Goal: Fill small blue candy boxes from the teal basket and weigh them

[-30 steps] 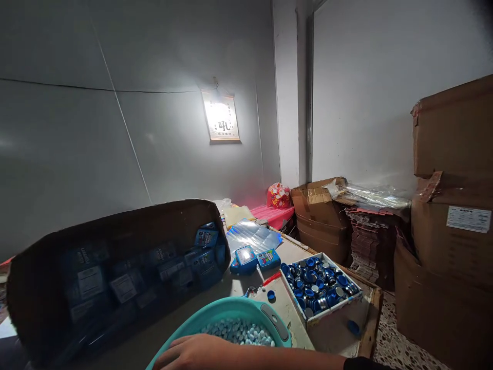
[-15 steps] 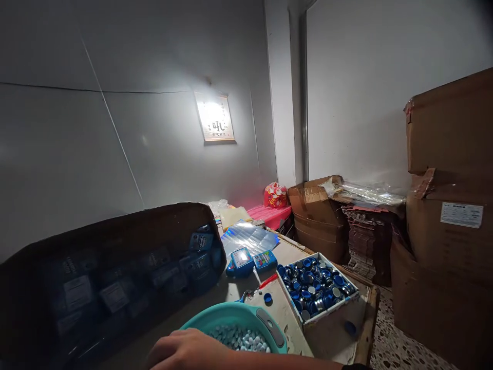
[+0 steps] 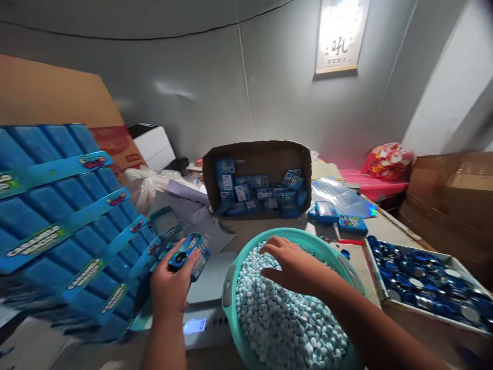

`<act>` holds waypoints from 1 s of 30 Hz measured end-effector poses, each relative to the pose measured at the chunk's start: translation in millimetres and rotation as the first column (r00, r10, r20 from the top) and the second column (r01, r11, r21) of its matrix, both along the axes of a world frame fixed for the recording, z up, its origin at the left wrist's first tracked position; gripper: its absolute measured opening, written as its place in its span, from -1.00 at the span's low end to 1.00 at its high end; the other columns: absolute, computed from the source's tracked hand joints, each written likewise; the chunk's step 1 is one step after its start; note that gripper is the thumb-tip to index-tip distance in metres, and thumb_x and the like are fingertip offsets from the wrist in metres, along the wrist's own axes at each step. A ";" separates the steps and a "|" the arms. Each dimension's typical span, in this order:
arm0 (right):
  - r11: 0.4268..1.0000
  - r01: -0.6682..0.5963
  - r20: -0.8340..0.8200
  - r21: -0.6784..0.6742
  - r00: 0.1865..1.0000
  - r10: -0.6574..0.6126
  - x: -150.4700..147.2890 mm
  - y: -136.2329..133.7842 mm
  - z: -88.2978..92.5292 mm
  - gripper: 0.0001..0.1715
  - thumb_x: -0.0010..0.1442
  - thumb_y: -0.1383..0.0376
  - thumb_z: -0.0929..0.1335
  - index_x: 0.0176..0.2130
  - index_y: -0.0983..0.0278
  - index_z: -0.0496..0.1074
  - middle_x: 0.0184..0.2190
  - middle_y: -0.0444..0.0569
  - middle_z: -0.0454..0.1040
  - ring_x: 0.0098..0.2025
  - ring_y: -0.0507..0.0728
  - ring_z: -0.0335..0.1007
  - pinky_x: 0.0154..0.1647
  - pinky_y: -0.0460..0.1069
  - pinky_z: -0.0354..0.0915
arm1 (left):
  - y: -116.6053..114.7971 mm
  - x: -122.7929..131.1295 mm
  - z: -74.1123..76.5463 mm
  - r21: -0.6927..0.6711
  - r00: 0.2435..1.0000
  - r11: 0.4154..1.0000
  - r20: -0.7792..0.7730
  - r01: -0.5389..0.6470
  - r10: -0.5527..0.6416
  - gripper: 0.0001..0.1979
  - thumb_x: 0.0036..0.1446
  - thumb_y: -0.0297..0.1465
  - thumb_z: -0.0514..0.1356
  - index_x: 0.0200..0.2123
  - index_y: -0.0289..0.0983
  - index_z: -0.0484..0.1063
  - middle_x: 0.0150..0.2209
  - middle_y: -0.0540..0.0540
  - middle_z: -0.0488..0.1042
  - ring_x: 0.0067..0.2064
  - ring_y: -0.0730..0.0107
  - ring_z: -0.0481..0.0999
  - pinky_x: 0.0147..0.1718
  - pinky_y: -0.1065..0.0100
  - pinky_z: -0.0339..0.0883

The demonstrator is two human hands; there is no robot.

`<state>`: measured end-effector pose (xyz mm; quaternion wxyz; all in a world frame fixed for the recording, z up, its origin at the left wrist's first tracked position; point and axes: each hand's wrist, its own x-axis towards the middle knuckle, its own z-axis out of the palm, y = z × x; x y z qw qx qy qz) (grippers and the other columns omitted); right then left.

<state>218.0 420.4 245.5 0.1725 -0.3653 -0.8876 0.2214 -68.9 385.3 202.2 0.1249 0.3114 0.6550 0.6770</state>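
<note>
In my left hand (image 3: 173,280) is a small blue printed box (image 3: 198,253), gripped between thumb and fingers, with a dark round spot on its near end. It is held above a scale (image 3: 208,298) with a lit display. My right hand (image 3: 288,259) hovers over a turquoise basin (image 3: 228,285) full of small white and pale blue pellets (image 3: 277,318). Its fingers are stretched and the thumb stands apart, with nothing visible in them. Whether the fingertips touch the pellets I cannot tell.
A brown carton (image 3: 246,149) with several blue boxes lies behind the basin. Stacked blue display packs (image 3: 69,216) rise at the left. A white tray of blue and silver caps (image 3: 427,288) sits at the right, near a red tool (image 3: 350,241) and two blue boxes (image 3: 352,224).
The view has swung left and down, bringing the display packs, the scale and my left hand with the box into sight. My right hand now shows over the pellets with fingers spread.
</note>
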 end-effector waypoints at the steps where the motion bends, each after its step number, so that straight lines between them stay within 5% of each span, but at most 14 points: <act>1: 0.999 -0.046 0.063 -0.026 0.997 0.048 1.3 -1.3 -2.1 -0.47 0.21 0.11 0.41 0.14 0.22 0.43 0.13 0.15 0.39 0.16 0.35 0.33 0.15 0.24 0.28 | 2.1 -1.3 -6.8 0.000 0.998 1.000 0.054 0.020 -0.019 -0.36 -0.19 -0.15 0.44 0.02 -0.22 0.54 -0.22 -0.15 0.64 -0.21 0.11 0.64 -0.08 -0.04 0.52; 3: 0.988 -0.121 0.156 -0.094 0.979 0.134 2.6 -3.6 -5.2 -0.31 0.13 0.05 0.45 0.19 0.23 0.40 0.18 0.18 0.35 0.21 0.40 0.28 0.15 0.26 0.29 | 6.8 -1.6 -22.6 -0.034 0.992 0.997 0.105 0.072 -0.068 -0.32 -0.16 -0.14 0.42 0.08 -0.24 0.50 -0.19 -0.17 0.63 -0.16 0.11 0.64 -0.04 -0.04 0.50; 7: 0.951 -0.217 0.254 -0.218 0.929 0.270 0.7 -5.4 -7.8 -0.27 0.04 0.04 0.49 0.16 0.20 0.44 0.10 0.15 0.42 0.09 0.37 0.40 0.02 0.21 0.37 | 11.3 2.1 -48.0 -0.186 0.985 0.969 -0.031 0.161 -0.169 -0.28 -0.19 -0.19 0.45 0.08 -0.28 0.45 0.05 -0.31 0.55 0.09 -0.05 0.54 0.15 -0.12 0.35; 11: 0.952 -0.229 0.233 -0.203 0.933 0.274 -0.6 -4.4 -12.1 -0.36 -0.05 0.22 0.54 0.06 0.18 0.52 0.00 0.10 0.47 -0.07 0.29 0.47 -0.10 0.13 0.37 | -12.3 7.3 -54.6 -0.025 0.987 0.996 -0.132 0.087 -0.090 -0.22 -0.09 -0.21 0.42 0.21 -0.22 0.28 0.27 -0.34 0.33 0.30 0.01 0.34 0.24 -0.04 0.26; 15: 0.957 -0.201 0.210 -0.212 0.946 0.245 0.8 -5.5 -13.5 -0.51 -0.07 0.32 0.52 -0.08 0.15 0.57 -0.11 0.04 0.52 -0.19 0.25 0.47 -0.21 0.10 0.35 | -65.6 -5.9 -64.8 0.189 0.960 0.954 -0.111 -0.234 0.257 -0.53 0.04 -0.18 0.32 -0.02 -0.27 0.40 -0.07 -0.22 0.52 -0.01 0.18 0.55 0.04 0.07 0.43; 18: 0.956 -0.184 0.228 -0.227 0.945 0.236 0.5 -7.3 -10.0 -0.71 -0.01 0.39 0.45 -0.22 0.17 0.58 -0.20 0.03 0.54 -0.22 0.23 0.47 -0.23 0.09 0.33 | -108.1 -30.3 -82.4 0.113 0.890 0.894 -0.105 -0.433 0.444 -0.60 -0.03 -0.22 0.34 -0.15 -0.30 0.42 -0.24 -0.11 0.50 -0.21 0.29 0.54 -0.10 0.15 0.43; 23: 0.960 -0.192 0.222 -0.205 0.946 0.237 -3.1 -6.1 -5.3 -0.73 0.09 0.48 0.31 -0.34 0.18 0.55 -0.29 0.02 0.56 -0.25 0.19 0.46 -0.22 0.07 0.31 | -145.5 -66.9 -106.8 0.052 0.856 0.854 0.037 -0.517 0.516 -0.60 -0.16 -0.30 0.36 -0.21 -0.29 0.41 -0.29 -0.02 0.48 -0.34 0.40 0.50 -0.27 0.29 0.38; 30: 0.966 -0.168 0.265 -0.199 0.939 0.218 -4.6 0.0 -5.9 -0.79 0.16 0.40 0.30 -0.33 0.23 0.54 -0.30 -0.01 0.55 -0.24 0.16 0.44 -0.20 0.05 0.27 | -144.3 -69.6 -106.5 0.035 0.846 0.855 0.167 -0.518 0.506 -0.63 -0.11 -0.25 0.35 -0.22 -0.27 0.42 -0.36 0.06 0.47 -0.41 0.46 0.50 -0.32 0.32 0.40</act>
